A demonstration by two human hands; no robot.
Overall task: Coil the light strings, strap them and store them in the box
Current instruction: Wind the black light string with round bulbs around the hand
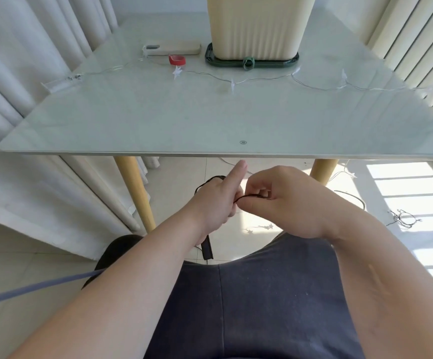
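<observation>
Head view | cord (247, 196) loops gripped in left hand (216, 200) to hold coil | right hand (285, 203) fingers pinching cord, guiding next turn

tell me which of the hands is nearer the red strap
Left. The left hand sits in front of the table, on the same side as the red strap; the right hand is beside it, farther right. Both hold a black cord.

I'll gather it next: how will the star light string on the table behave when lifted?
Probably floppy: the light string lies in loose bends on the table. Likely light, its wire being thin. The stars may snag.
</observation>
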